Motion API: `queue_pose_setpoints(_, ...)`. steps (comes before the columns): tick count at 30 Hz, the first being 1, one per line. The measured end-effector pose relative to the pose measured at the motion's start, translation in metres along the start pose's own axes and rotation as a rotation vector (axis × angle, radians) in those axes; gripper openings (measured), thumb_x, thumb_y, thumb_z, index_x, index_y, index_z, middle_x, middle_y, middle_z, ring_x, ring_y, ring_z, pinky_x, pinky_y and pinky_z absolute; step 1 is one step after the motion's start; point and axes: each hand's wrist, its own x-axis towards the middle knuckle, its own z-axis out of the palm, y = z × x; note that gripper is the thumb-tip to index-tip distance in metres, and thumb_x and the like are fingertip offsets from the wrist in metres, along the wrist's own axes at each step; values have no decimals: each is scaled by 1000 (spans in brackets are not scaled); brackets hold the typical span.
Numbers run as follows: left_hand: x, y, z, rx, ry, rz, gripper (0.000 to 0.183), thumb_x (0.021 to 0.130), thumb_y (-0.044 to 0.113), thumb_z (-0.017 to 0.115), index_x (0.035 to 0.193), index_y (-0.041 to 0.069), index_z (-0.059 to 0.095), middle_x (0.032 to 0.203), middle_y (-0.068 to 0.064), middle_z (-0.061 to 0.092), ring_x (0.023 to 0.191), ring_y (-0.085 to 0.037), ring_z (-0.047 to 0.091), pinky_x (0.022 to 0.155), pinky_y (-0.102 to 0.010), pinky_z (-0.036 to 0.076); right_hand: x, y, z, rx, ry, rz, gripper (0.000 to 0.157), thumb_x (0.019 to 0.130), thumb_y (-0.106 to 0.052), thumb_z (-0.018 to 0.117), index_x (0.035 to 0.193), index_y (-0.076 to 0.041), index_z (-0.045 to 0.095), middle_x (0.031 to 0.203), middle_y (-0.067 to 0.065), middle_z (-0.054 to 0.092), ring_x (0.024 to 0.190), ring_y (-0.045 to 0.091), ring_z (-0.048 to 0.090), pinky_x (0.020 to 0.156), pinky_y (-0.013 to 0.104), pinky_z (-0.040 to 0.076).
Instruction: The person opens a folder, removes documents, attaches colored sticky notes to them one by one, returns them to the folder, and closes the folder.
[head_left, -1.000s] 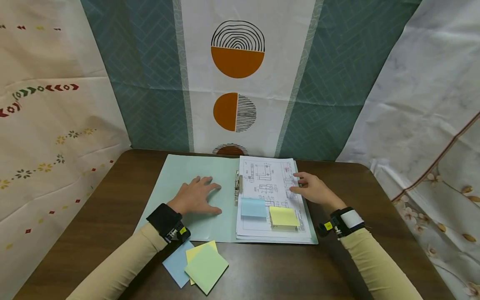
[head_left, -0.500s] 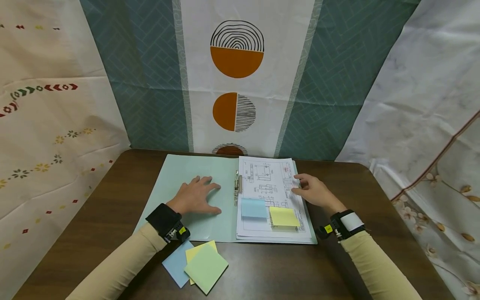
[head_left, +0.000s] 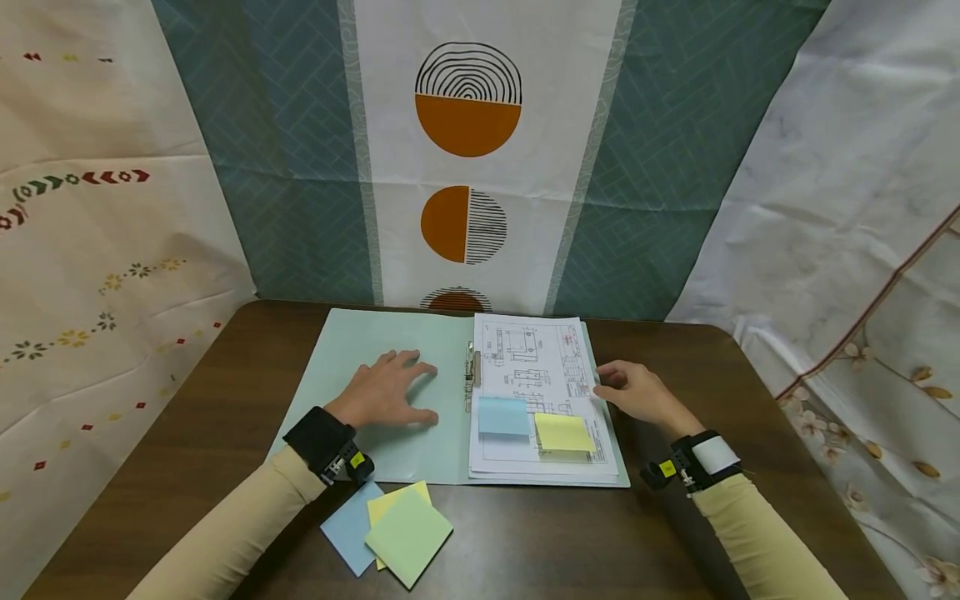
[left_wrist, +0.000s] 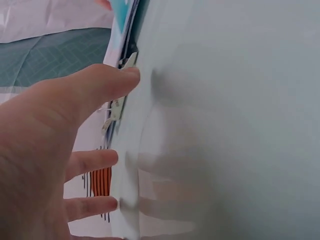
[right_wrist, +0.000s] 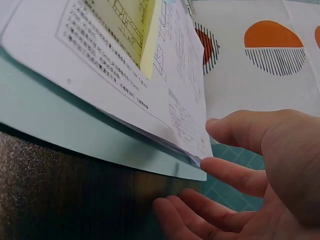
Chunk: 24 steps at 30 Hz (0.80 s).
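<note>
A pale green folder [head_left: 442, 333] lies spread open, with a stack of printed drawing sheets [head_left: 555, 333] on its right half. A metal clip [head_left: 473, 367] runs along the spine. On the top sheet are a blue sticky note [head_left: 504, 417] and a yellow sticky note [head_left: 564, 433], lower edges lifted. My left hand [head_left: 382, 392], fingers spread, is over the folder's left cover; contact is hard to tell. My right hand [head_left: 637, 392] is beside the sheets' right edge. In the right wrist view, its thumb [right_wrist: 235, 129] and index finger stand apart by the paper edge, pinching nothing.
Blue [head_left: 351, 529], yellow [head_left: 397, 497] and green [head_left: 409, 536] sticky note pads overlap on the brown table [head_left: 540, 542], in front of the folder. Patterned cloths [head_left: 652, 167] hang behind and at both sides.
My right hand has shifted right and slightly toward me, from over the sheets' right edge to beside it. The left hand keeps its place on the folder side. The head view has turned slightly.
</note>
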Motion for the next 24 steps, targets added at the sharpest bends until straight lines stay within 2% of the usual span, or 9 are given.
queue_pose_setpoints(7, -7, -14, -11, -22, 124, 12, 70, 93, 56, 84, 150, 19, 71, 168, -22, 57, 148, -49, 59, 104, -76, 57, 2, -3, 1, 0, -8, -33, 49, 109, -22, 72, 148, 6, 65, 137, 34, 71, 108, 38, 71, 88, 43, 62)
queue_pose_setpoints(10, -11, -17, -13, -24, 154, 16, 65, 93, 53, 84, 147, 18, 73, 164, -22, 62, 146, -49, 61, 102, -75, 57, 5, -9, 2, -6, -10, -54, 49, 109, -22, 72, 148, 6, 65, 134, 32, 71, 107, 37, 71, 87, 42, 61)
queue_pose_setpoints(14, -16, -18, -13, -23, 146, 21, 63, 94, 53, 84, 146, 19, 74, 161, -20, 65, 144, -47, 62, 102, -72, 57, 12, -22, 1, -18, -4, -77, 49, 109, -23, 72, 148, 6, 65, 132, 31, 71, 107, 36, 70, 87, 42, 61)
queue_pose_setpoints(19, -21, -13, -15, -18, 136, 56, 63, 94, 53, 84, 145, 19, 75, 155, -18, 69, 140, -44, 65, 97, -67, 61, 23, -41, 0, -48, 0, -128, 49, 109, -24, 72, 148, 5, 66, 141, 35, 68, 115, 42, 69, 89, 45, 63)
queue_pose_setpoints(24, -25, -10, -17, -22, 138, 77, 62, 93, 53, 84, 144, 18, 76, 150, -17, 72, 136, -42, 67, 96, -64, 62, 37, -61, 4, -51, -8, -176, 50, 109, -23, 72, 149, 5, 66, 145, 36, 66, 116, 44, 71, 87, 44, 63)
